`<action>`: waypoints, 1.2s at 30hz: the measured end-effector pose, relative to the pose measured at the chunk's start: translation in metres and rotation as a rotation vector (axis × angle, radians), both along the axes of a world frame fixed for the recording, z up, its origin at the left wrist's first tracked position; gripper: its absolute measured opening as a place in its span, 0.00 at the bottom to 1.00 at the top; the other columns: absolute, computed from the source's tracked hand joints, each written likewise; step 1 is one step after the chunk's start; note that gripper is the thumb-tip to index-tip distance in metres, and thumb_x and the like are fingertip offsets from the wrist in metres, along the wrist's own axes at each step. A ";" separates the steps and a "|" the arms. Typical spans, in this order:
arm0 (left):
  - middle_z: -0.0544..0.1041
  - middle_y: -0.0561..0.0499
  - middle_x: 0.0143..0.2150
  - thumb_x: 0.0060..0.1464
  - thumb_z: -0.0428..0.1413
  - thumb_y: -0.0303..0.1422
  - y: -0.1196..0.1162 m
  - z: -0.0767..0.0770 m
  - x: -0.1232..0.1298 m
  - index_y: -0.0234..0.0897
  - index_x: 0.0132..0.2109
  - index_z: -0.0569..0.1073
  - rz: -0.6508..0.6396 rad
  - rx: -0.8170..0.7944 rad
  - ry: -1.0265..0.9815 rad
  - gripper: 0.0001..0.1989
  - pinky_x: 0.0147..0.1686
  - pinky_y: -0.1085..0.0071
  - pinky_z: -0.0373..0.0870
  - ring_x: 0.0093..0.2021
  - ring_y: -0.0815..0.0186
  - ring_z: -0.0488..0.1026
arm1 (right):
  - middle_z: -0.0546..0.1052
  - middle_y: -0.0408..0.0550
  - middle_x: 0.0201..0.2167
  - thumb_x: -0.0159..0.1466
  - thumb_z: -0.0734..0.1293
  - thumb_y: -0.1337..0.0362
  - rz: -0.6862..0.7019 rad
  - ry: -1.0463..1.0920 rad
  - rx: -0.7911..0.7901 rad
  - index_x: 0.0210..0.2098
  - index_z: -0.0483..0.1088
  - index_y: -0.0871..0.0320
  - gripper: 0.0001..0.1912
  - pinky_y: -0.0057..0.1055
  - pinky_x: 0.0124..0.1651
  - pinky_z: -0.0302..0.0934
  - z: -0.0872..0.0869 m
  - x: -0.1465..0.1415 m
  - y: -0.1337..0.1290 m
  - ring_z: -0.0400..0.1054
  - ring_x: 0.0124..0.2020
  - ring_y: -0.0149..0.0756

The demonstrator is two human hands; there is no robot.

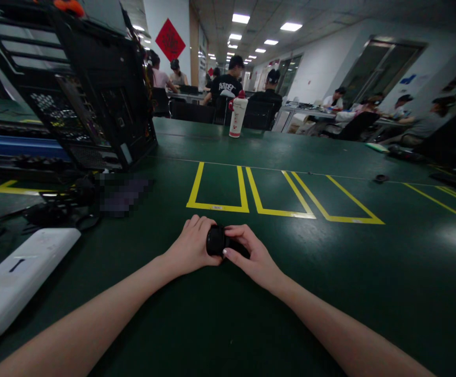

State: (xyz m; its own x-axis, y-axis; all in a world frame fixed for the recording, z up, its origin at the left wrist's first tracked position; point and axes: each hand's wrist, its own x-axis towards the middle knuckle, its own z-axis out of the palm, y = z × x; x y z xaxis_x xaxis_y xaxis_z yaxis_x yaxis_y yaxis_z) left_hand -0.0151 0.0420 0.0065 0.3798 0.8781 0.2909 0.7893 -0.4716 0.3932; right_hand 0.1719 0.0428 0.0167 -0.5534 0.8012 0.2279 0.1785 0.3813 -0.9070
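Note:
Between my two hands is a small black object [216, 240] with a rounded, squarish face and a dark band-like part on its right; it looks like a smartwatch. My left hand [191, 243] is closed around its left side, thumb below and fingers above. From the right, my right hand [253, 256] pinches at the band side with thumb and fingertips. The fingers hide part of the object. Both hands are low over the green table [228, 324], just in front of the yellow tape outlines.
Yellow tape rectangles [218, 208] mark the table ahead. An open black computer case [94, 94] stands at left, near cables and a long white device [25, 277]. A white bottle with a red lid [237, 115] stands at the far edge. Several people sit at desks beyond.

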 end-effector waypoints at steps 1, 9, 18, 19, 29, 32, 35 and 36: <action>0.65 0.47 0.41 0.38 0.59 0.40 0.000 0.000 0.000 0.35 0.44 0.61 0.003 0.013 0.004 0.26 0.39 0.62 0.61 0.40 0.58 0.61 | 0.63 0.47 0.46 0.58 0.63 0.67 -0.009 -0.003 0.013 0.42 0.61 0.55 0.12 0.38 0.53 0.58 0.000 0.000 0.000 0.62 0.48 0.35; 0.65 0.47 0.41 0.39 0.58 0.41 -0.001 0.002 -0.001 0.35 0.45 0.61 -0.004 -0.024 -0.006 0.26 0.39 0.62 0.61 0.41 0.58 0.61 | 0.64 0.48 0.48 0.58 0.62 0.67 -0.022 -0.058 -0.061 0.50 0.56 0.54 0.20 0.39 0.55 0.56 0.004 -0.001 0.001 0.60 0.51 0.36; 0.65 0.46 0.42 0.40 0.57 0.41 -0.003 0.008 0.000 0.36 0.45 0.61 -0.016 -0.048 -0.011 0.24 0.39 0.61 0.61 0.41 0.58 0.62 | 0.65 0.46 0.44 0.59 0.62 0.67 0.013 0.044 -0.065 0.43 0.60 0.55 0.11 0.37 0.52 0.60 0.003 -0.001 -0.002 0.63 0.48 0.34; 0.65 0.46 0.42 0.41 0.57 0.41 -0.004 0.009 0.000 0.36 0.45 0.61 -0.020 -0.047 -0.009 0.24 0.39 0.61 0.61 0.41 0.58 0.62 | 0.65 0.46 0.44 0.59 0.62 0.67 0.007 0.042 -0.069 0.43 0.60 0.54 0.12 0.38 0.53 0.59 0.003 -0.002 -0.002 0.63 0.48 0.35; 0.65 0.46 0.42 0.39 0.58 0.41 -0.002 0.005 0.000 0.35 0.45 0.61 -0.006 -0.015 0.001 0.26 0.39 0.61 0.61 0.41 0.58 0.62 | 0.66 0.48 0.47 0.59 0.62 0.67 0.027 -0.028 -0.068 0.48 0.57 0.54 0.18 0.41 0.54 0.57 0.004 -0.001 -0.001 0.62 0.49 0.37; 0.65 0.46 0.41 0.38 0.59 0.40 -0.001 0.003 0.001 0.34 0.45 0.61 -0.004 0.010 0.015 0.27 0.38 0.62 0.61 0.40 0.58 0.61 | 0.66 0.46 0.44 0.58 0.62 0.68 0.034 0.023 -0.045 0.45 0.59 0.54 0.15 0.39 0.52 0.59 0.005 -0.002 -0.002 0.63 0.48 0.35; 0.65 0.46 0.41 0.38 0.58 0.40 -0.001 0.002 0.001 0.34 0.45 0.61 -0.002 0.011 0.004 0.26 0.38 0.62 0.61 0.40 0.58 0.61 | 0.65 0.46 0.44 0.59 0.62 0.67 0.025 0.033 -0.052 0.43 0.60 0.54 0.12 0.38 0.51 0.60 0.005 -0.002 -0.002 0.63 0.48 0.35; 0.65 0.46 0.41 0.39 0.58 0.40 -0.001 0.003 0.001 0.34 0.45 0.61 -0.004 0.001 -0.002 0.26 0.38 0.62 0.61 0.40 0.58 0.61 | 0.66 0.46 0.44 0.59 0.61 0.67 0.018 0.025 -0.058 0.43 0.60 0.54 0.12 0.39 0.51 0.60 0.005 -0.002 -0.002 0.63 0.47 0.35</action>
